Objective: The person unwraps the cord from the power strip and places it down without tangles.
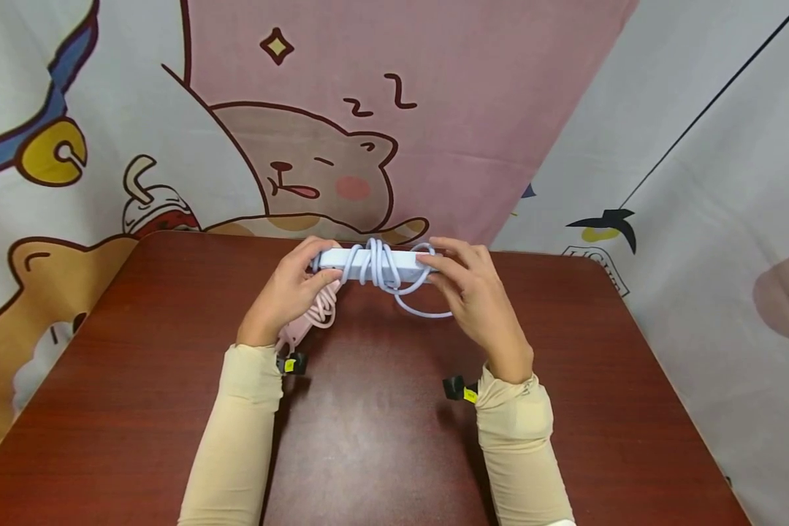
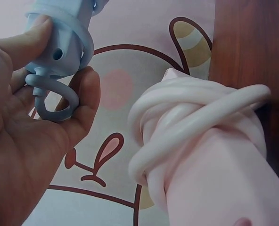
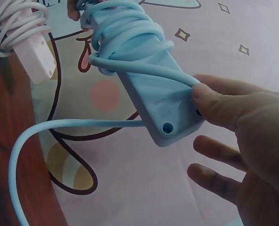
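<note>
A light blue power strip (image 1: 404, 261) is held up level above the far part of the table, its blue cord (image 3: 130, 35) wound several times round its middle. My left hand (image 1: 292, 288) grips the left end, where the cord leaves the body in a small loop (image 2: 57, 110). My right hand (image 1: 480, 299) pinches the other end, with the thumb (image 3: 215, 103) on the cord near a screw hole. A loose length of cord hangs in a curve below that end. Near my left wrist is a pink power strip (image 1: 294, 331) wrapped in its own pale cord (image 2: 196, 117).
The brown table (image 1: 375, 424) reaches back to a cloth (image 1: 473, 95) printed with cartoon animals. Small black devices with yellow labels are worn at the left wrist (image 1: 292, 364) and the right wrist (image 1: 456, 388).
</note>
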Demonstrator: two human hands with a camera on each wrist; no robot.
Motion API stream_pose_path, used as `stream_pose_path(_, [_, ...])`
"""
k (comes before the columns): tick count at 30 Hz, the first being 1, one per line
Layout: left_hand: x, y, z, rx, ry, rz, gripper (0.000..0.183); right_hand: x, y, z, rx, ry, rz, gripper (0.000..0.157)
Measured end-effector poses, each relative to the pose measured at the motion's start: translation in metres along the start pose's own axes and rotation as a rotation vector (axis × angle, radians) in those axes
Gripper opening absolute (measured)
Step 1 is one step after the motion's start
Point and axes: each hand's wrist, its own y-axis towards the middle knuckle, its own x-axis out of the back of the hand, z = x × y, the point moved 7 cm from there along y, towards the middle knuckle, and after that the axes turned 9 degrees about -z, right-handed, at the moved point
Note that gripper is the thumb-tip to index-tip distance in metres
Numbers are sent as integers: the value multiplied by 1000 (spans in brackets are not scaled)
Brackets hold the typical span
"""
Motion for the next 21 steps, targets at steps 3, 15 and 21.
stream_pose_path(3, [0,0,0,1,4,0,30,0,-1,-1,2,-9,-9,27])
stream_pose_path(15, [6,0,-4,-47,23,-58,34,-1,2,3,23,-35,-42,14])
stream_pose_path(21, [9,1,-5,-71,14,-80,32,2,4,7,46,-14,-110,14])
